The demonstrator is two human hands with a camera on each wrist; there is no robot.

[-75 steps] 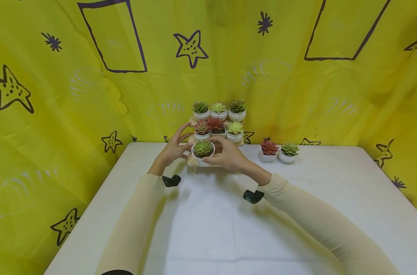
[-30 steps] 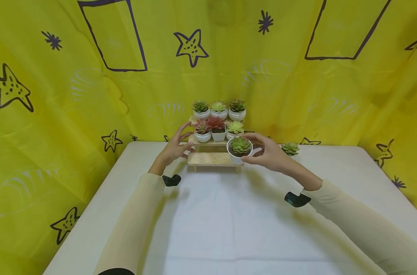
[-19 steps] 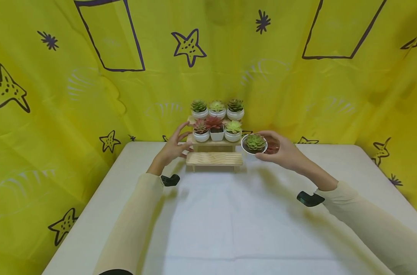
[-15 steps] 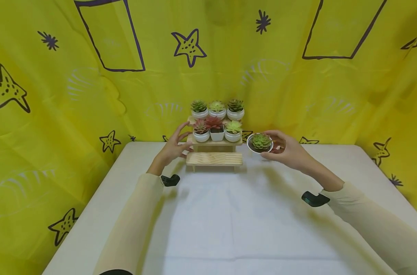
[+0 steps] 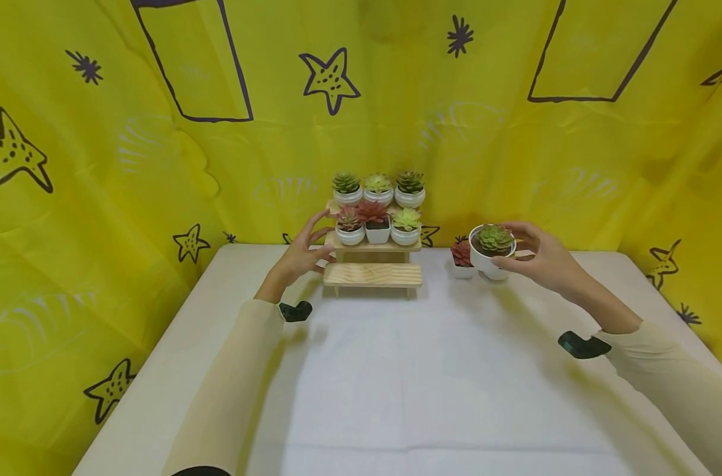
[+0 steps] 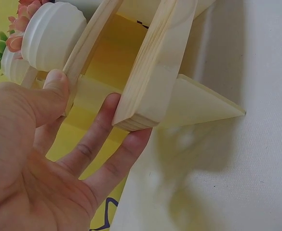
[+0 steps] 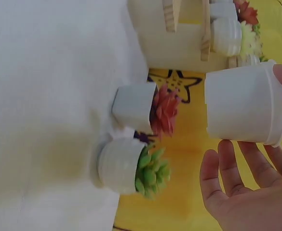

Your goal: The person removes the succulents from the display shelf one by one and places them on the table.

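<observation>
My right hand (image 5: pixel 542 258) grips a round white pot with a green succulent (image 5: pixel 493 240), thumb on the near side and fingers behind. In the right wrist view the pot (image 7: pixel 239 103) is held off the table. My left hand (image 5: pixel 301 256) rests at the left end of a three-tier wooden stand (image 5: pixel 373 274). Its fairly straight fingers touch the ends of the tiers in the left wrist view, where the thumb meets the middle tier (image 6: pixel 95 41). The stand's upper and middle tiers carry small potted succulents; its lowest tier is bare.
On the white table (image 5: pixel 361 370), right of the stand, stand a red succulent in a square pot (image 7: pixel 133 106) and a green one in a round pot (image 7: pixel 119 166). The held pot largely hides the green one in the head view. A yellow patterned curtain (image 5: pixel 391 132) hangs behind.
From the front of the stand's lowest tier, my right hand has carried the green succulent pot rightward, to above the loose pots. The left hand stays at the stand's left end.
</observation>
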